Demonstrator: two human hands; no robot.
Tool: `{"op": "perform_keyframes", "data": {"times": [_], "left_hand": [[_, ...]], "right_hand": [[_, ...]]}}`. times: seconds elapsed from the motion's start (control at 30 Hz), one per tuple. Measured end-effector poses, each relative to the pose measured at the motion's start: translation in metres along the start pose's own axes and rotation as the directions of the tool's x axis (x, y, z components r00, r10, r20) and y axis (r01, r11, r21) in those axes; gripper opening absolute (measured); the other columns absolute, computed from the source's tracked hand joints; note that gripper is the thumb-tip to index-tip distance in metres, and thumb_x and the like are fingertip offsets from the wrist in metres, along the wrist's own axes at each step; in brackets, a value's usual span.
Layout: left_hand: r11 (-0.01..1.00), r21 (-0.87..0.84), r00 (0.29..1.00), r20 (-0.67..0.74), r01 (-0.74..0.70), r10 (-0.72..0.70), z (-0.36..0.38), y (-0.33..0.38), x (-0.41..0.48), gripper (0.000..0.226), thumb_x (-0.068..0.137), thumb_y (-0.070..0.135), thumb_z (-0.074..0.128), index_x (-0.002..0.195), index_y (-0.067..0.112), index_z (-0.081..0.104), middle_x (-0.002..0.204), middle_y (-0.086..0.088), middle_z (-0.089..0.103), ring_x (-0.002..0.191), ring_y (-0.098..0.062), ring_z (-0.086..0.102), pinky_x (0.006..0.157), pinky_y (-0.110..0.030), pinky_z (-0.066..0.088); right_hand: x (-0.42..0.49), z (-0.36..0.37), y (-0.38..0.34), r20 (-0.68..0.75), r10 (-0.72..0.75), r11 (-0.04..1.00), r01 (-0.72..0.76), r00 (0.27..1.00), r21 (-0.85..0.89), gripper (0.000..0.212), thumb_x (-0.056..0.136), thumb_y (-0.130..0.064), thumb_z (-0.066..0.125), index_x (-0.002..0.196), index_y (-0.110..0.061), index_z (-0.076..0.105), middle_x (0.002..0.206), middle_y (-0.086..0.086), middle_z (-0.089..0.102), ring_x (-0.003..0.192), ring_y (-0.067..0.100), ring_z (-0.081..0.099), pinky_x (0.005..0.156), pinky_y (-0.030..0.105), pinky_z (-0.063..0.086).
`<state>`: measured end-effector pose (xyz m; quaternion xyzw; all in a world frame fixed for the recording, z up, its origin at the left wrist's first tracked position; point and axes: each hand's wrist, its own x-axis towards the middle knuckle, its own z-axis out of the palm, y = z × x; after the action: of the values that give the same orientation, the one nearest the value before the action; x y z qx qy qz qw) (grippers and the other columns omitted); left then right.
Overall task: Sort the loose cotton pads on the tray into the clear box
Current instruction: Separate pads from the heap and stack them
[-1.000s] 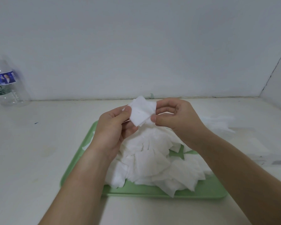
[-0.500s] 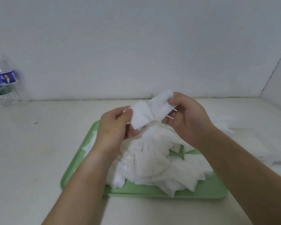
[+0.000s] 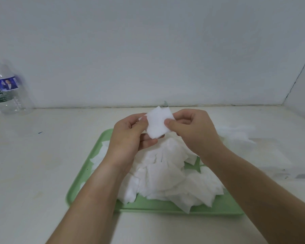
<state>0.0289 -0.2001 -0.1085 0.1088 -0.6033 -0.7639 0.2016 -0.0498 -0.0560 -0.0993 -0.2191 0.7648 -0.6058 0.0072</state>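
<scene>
Squaring up a small stack of cotton pads (image 3: 157, 124) is the step I seem to be on. My left hand (image 3: 130, 138) pinches its left side between thumb and curled fingers, and my right hand (image 3: 192, 131) pinches the right side, thumb on the front face. The stack hangs in the air above the far edge of the green tray (image 3: 165, 211), touching nothing but my hands. Below it the loose pile of pads (image 3: 165, 175) covers most of the tray, heaped and crooked, so most of the job looks to lie ahead of me. The clear box (image 3: 264, 152) sits on the worktop (image 3: 33, 164) just beside the tray's right edge. It is hard to make out, but some white pads seem to lie at its far end. A water bottle (image 3: 9, 92) stands at the worktop's far left corner, well apart from all this.

To do this well I should make both pinches light, since the pads are soft and would likely dent or fan out if squeezed. I'd line up the corners until the edges sit flush, then let one hand take the whole stack before carrying it right to the box. How many pads the stack holds I cannot tell. The risk I see is a thin layer peeling off and dropping onto the pile.
</scene>
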Motion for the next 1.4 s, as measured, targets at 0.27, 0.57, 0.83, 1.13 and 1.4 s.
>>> {"op": "perform_keyframes", "data": {"times": [0.27, 0.57, 0.83, 1.13, 1.4], "left_hand": [[0.999, -0.009, 0.996, 0.079, 0.043, -0.042, 0.003, 0.000, 0.000, 0.034, 0.107, 0.029, 0.047, 0.116, 0.006, 0.070, 0.108, -0.015, 0.077, 0.093, -0.033, 0.076, 0.069, -0.028, 0.063], [0.999, 0.039, 0.998, 0.057, -0.033, 0.030, 0.002, -0.009, 0.002, 0.029, 0.093, 0.001, 0.067, 0.121, 0.009, 0.066, 0.101, -0.006, 0.079, 0.094, -0.025, 0.076, 0.067, -0.022, 0.060], [0.980, 0.187, 0.995, 0.083, -0.066, 0.051, 0.000, -0.010, 0.003, 0.025, 0.093, 0.004, 0.067, 0.116, 0.015, 0.069, 0.098, -0.001, 0.079, 0.085, -0.014, 0.075, 0.064, -0.024, 0.058], [0.858, 0.471, 0.978, 0.057, -0.202, 0.199, 0.009, -0.014, 0.000, 0.017, 0.089, 0.022, 0.076, 0.104, 0.019, 0.068, 0.076, -0.013, 0.075, 0.077, -0.033, 0.073, 0.071, -0.046, 0.061], [0.789, 0.576, 0.976, 0.167, -0.213, 0.142, 0.038, -0.005, -0.014, 0.013, 0.096, 0.023, 0.065, 0.109, 0.027, 0.066, 0.080, 0.010, 0.078, 0.074, -0.008, 0.074, 0.077, -0.040, 0.060]], "right_hand": [[0.002, -0.001, 0.005, 0.011, -0.001, 0.995, 0.000, 1.000, 0.096, 0.005, 0.084, -0.017, 0.077, 0.081, -0.014, 0.075, 0.069, 0.003, 0.070, 0.067, 0.012, 0.064, 0.074, 0.037, 0.054], [0.000, 0.001, 0.007, 0.013, 0.009, 0.994, -0.011, 1.000, 0.113, 0.003, 0.084, -0.014, 0.076, 0.083, -0.013, 0.074, 0.076, -0.006, 0.073, 0.062, 0.004, 0.066, 0.055, 0.017, 0.048], [0.001, 0.003, 0.007, 0.043, 0.092, 0.981, -0.098, 0.995, 0.167, 0.034, 0.083, -0.015, 0.078, 0.112, -0.020, 0.063, 0.102, -0.005, 0.071, 0.079, 0.010, 0.073, 0.069, 0.026, 0.060], [-0.004, -0.012, -0.003, 0.096, 0.067, 0.983, -0.082, 0.993, 0.163, 0.005, 0.086, -0.007, 0.073, 0.090, -0.009, 0.073, 0.085, 0.013, 0.076, 0.082, 0.032, 0.075, 0.081, 0.049, 0.061], [-0.003, -0.106, -0.034, 0.014, -0.011, 1.000, 0.011, 1.000, 0.018, 0.008, 0.088, -0.013, 0.073, 0.095, -0.015, 0.071, 0.093, 0.005, 0.076, 0.083, 0.015, 0.070, 0.075, 0.029, 0.055]]}}
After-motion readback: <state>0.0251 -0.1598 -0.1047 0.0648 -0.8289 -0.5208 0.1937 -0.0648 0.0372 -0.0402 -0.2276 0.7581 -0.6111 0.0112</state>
